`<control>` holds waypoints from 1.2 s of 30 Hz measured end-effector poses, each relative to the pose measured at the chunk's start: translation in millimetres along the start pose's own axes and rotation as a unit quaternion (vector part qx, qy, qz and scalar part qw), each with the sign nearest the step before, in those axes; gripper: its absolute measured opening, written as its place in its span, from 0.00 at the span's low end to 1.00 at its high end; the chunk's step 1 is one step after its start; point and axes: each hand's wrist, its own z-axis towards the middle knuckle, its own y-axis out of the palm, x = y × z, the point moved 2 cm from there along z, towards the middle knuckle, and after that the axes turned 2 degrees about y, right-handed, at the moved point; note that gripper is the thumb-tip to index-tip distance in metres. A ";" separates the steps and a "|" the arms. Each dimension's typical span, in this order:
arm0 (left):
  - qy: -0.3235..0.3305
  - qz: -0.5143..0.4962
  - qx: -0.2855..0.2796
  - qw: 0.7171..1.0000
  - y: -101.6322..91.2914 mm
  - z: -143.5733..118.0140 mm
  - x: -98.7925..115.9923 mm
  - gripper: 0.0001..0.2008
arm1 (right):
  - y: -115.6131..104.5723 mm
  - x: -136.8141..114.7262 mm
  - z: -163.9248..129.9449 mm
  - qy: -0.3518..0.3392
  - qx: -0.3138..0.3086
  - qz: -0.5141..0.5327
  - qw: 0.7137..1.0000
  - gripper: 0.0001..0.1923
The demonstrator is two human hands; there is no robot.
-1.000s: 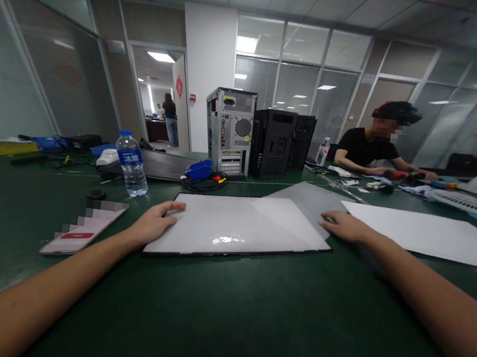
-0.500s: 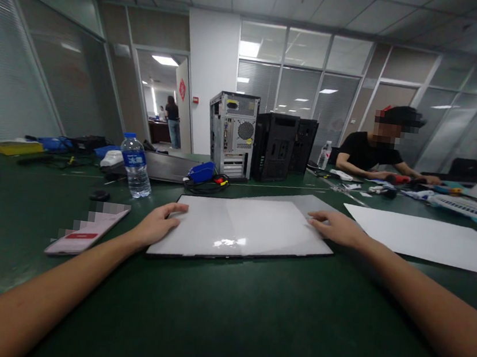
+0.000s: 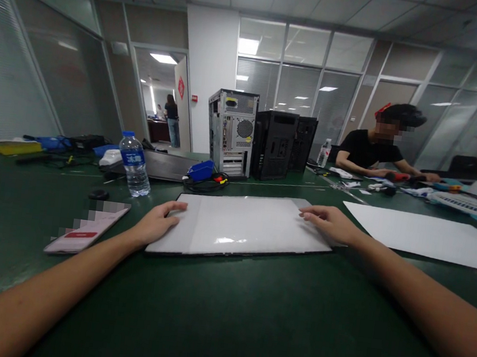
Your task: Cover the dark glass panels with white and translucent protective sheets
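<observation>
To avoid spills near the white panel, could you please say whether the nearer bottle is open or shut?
Shut: a blue cap sits on the bottle; I cannot tell how tightly.

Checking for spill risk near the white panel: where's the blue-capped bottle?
The blue-capped bottle stands left of centre in the head view, beyond the left hand, with the small black round object nearer on its left.

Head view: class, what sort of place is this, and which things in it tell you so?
Probably an office room used as an electronics workroom: computer cases stand on a long green worktable, and glass partitions with blinds line the far wall.
</observation>
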 end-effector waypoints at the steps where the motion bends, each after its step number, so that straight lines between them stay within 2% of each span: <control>1: 0.000 0.001 0.000 1.000 0.0 -0.1 0.1 0.27 | -0.6 -1.4 -0.3 0.003 0.003 0.002 1.000 0.28; 4: 0.000 0.002 -0.002 1.000 0.4 0.0 -0.3 0.27 | 2.1 -1.4 -0.6 0.006 -0.017 -0.037 0.999 0.26; 8: 0.004 0.002 0.002 1.000 1.0 1.7 -2.2 0.28 | 10.2 -4.2 -1.1 -0.023 -0.045 -0.065 0.997 0.25; 14: -0.001 0.002 0.028 1.000 -0.5 2.6 -5.6 0.33 | 18.7 -27.9 -4.7 -0.067 -0.061 -0.045 0.995 0.25; 22: 0.007 -0.010 0.040 0.999 0.7 1.2 -6.4 0.28 | 31.9 -57.8 -12.7 -0.118 -0.082 -0.030 0.989 0.26; 26: 0.013 -0.013 0.032 0.999 1.5 2.6 -9.3 0.29 | 35.1 -63.2 -12.3 -0.126 -0.092 -0.022 0.987 0.26; 29: 0.010 -0.011 0.028 1.000 1.2 3.4 -10.7 0.29 | 27.3 -46.9 -3.1 -0.114 -0.073 -0.015 0.991 0.27; 31: 0.008 -0.010 0.027 1.000 1.0 3.6 -10.5 0.30 | 14.2 -20.4 4.7 -0.068 -0.023 -0.055 0.996 0.27; 33: 0.008 -0.011 0.024 1.000 1.0 3.3 -9.4 0.30 | -3.4 16.9 9.1 0.020 0.036 -0.135 0.990 0.27; 34: 0.009 -0.012 0.022 1.000 1.1 3.1 -8.5 0.30 | -12.8 38.2 8.8 0.091 0.060 -0.186 0.976 0.28; 36: 0.009 -0.011 0.018 1.000 1.2 2.3 -6.7 0.30 | -28.9 78.3 3.6 0.185 0.089 -0.220 0.954 0.32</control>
